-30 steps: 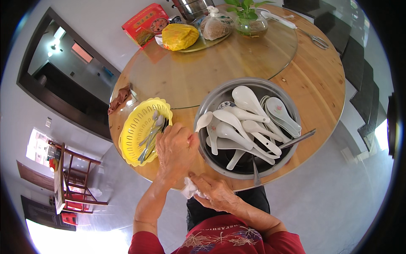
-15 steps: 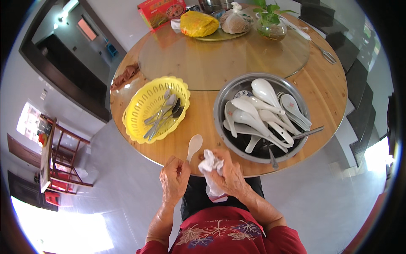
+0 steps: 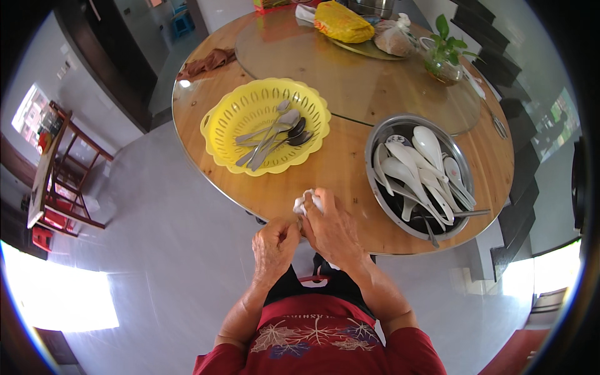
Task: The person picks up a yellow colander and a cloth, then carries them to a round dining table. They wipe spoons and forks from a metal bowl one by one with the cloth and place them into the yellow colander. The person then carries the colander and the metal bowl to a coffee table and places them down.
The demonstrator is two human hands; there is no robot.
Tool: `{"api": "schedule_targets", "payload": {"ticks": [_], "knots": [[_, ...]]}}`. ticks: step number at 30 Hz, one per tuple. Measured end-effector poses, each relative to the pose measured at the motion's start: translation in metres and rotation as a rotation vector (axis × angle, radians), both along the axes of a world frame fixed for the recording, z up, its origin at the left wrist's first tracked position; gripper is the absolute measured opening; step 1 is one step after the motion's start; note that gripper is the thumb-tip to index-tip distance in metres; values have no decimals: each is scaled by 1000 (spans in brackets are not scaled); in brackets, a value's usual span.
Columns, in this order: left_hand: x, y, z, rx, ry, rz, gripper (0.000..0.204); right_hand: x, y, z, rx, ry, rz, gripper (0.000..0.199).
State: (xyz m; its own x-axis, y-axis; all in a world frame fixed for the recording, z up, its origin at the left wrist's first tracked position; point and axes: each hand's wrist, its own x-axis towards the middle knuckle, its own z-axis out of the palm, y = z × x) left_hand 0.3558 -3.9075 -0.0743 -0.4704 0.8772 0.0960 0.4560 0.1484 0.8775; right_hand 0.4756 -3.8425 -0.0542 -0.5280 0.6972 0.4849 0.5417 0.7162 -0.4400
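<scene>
My left hand [image 3: 275, 248] is closed in a pinch at the table's near edge, gripping the pale spoon by its handle. The spoon's bowl is hidden under my right hand [image 3: 333, 226] and the white cloth. My right hand is wrapped round the crumpled white cloth [image 3: 307, 202], pressed together against the spoon. Ahead and to the left stands a yellow plastic basket [image 3: 219, 128] with several metal spoons [image 3: 269, 141] in it. On the right, a steel basin [image 3: 380, 215] holds a heap of white soup spoons [image 3: 409, 172] and a few metal utensils.
The round wooden table [image 3: 244, 190] carries a glass turntable [image 3: 375, 97]. On it are a yellow bag [image 3: 344, 22], a tied clear bag [image 3: 397, 40] and a plant in a glass bowl [image 3: 445, 67]. A brown cloth [image 3: 209, 62] lies at the far left edge.
My right hand has brought the white cloth up over the spoon's bowl, which showed bare before. Both hands are now together. The view has shifted, so the table appears moved.
</scene>
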Motion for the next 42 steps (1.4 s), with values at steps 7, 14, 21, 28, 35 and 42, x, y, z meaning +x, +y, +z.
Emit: {"api": "schedule_targets", "payload": {"ticks": [7,14,21,28,35,42], "knots": [[1,-3,-13,154,-29,-73,15,9,-5,-5,-140,-76,110,29],[3,-3,-7,161,-6,-68,15,-7,9,-10,65,-81,-123,26],[8,-3,-14,151,-75,34,26,-8,-16,-7,-11,3,28,14],[5,-8,-20,208,-97,19,33,21,-29,-7,-296,190,388,18],[3,-24,-17,111,-551,-94,40,39,-22,13,-423,637,63,28],[19,-33,-2,-12,-676,-193,38,17,-13,-9,-681,879,348,28]]}}
